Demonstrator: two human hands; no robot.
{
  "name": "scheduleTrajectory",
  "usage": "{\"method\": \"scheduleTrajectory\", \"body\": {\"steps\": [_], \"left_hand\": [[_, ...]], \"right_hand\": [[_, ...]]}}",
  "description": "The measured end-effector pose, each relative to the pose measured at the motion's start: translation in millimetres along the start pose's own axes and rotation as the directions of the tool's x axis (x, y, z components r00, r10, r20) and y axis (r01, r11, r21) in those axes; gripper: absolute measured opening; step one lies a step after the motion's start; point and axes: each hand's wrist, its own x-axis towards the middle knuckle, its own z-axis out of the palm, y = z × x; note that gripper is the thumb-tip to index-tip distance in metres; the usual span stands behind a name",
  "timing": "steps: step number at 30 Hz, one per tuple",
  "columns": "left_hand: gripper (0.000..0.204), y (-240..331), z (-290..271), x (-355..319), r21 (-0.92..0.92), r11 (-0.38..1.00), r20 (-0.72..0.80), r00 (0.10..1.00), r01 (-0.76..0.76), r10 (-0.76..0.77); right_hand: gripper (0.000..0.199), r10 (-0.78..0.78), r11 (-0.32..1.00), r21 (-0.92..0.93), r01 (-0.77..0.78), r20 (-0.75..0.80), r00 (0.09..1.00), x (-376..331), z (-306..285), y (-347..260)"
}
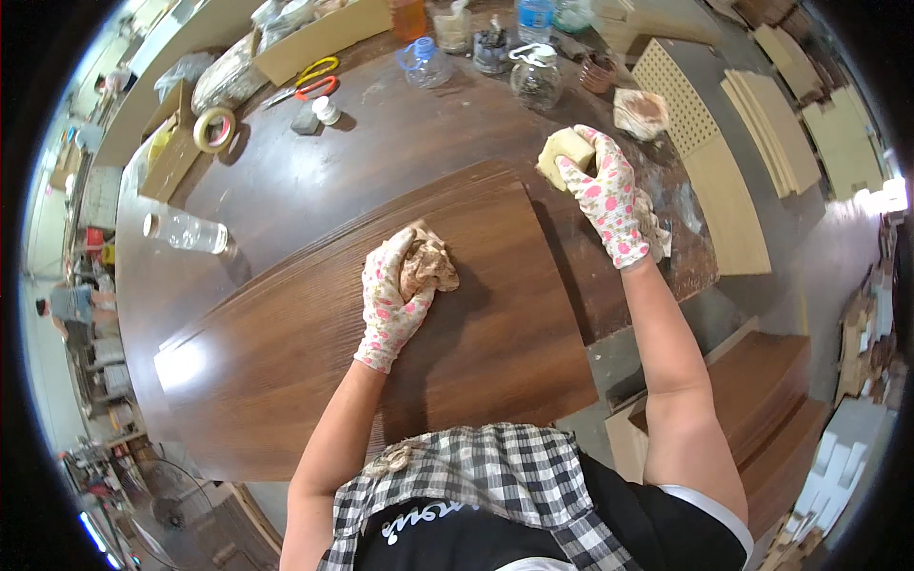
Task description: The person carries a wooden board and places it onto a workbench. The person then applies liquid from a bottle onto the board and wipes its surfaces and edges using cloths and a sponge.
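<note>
View from the head camera, looking down on a dark wooden bench (286, 181). A long brown wood panel (381, 362) with visible grain lies flat across the bench, running from lower left to upper right. Both hands wear white gloves printed with pink flowers.

The left hand (395, 300) rests palm down on the panel near its middle, fingers curled over a crumpled tan rag (430, 266) that is pressed against the panel surface. The right hand (609, 195) is at the far right edge of the panel, closed around a pale yellow sponge block (564, 152) held just above or against the panel corner; contact cannot be told.

Far side of the bench: a roll of tape (215, 129), yellow- and red-handled scissors (312, 81), a clear plastic bottle (186, 231) lying on its side at the left, a clear jar (535, 76), and an upright blue-capped bottle (425, 62).

To the right of the bench: a pale perforated board (676, 105) and stacked light-coloured boards (771, 133). The person's checked apron (495, 476) fills the lower edge.
</note>
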Motion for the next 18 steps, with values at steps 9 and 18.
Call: {"method": "scheduleTrajectory", "body": {"steps": [9,18], "left_hand": [[0.051,22,32,47,0.418,0.815,0.412,0.883,-0.401,0.223],[0.051,26,102,121,0.276,0.797,0.456,0.803,-0.538,0.384]], "right_hand": [[0.045,0.298,0.907,0.290,-0.305,0.072,0.952,-99,-62,-3],[0.053,0.173,0.631,0.665,-0.400,0.381,0.908,-201,-51,-70]]}}
